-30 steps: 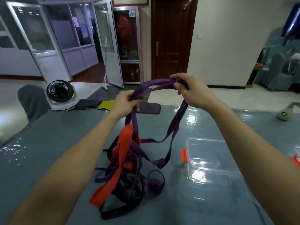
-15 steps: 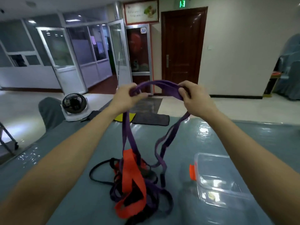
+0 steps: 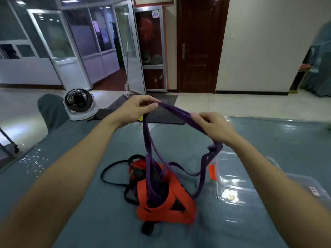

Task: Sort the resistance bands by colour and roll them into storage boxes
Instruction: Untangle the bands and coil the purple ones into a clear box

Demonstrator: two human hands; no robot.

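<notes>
A purple resistance band [image 3: 176, 112] stretches in an arc between my two hands above the table. My left hand [image 3: 136, 109] pinches its left end and my right hand [image 3: 214, 125] grips it further right. Both sides of the purple band hang down into a tangled pile on the table, where a wide orange band [image 3: 166, 206] wraps round black bands [image 3: 114, 176] and more purple strands. A clear plastic storage box [image 3: 238, 178] with an orange clip [image 3: 212, 171] sits to the right of the pile, under my right forearm.
The grey-blue table [image 3: 89, 176] has a glossy cover. A second clear box [image 3: 308, 190] lies at the far right. Beyond the table's far edge are a small black fan [image 3: 78, 101], a grey chair back [image 3: 50, 111] and floor mats [image 3: 163, 115].
My hands have moved further apart, and the right hand has dropped lower, drawing the purple band out. The pile has shifted and the orange band has slid lower.
</notes>
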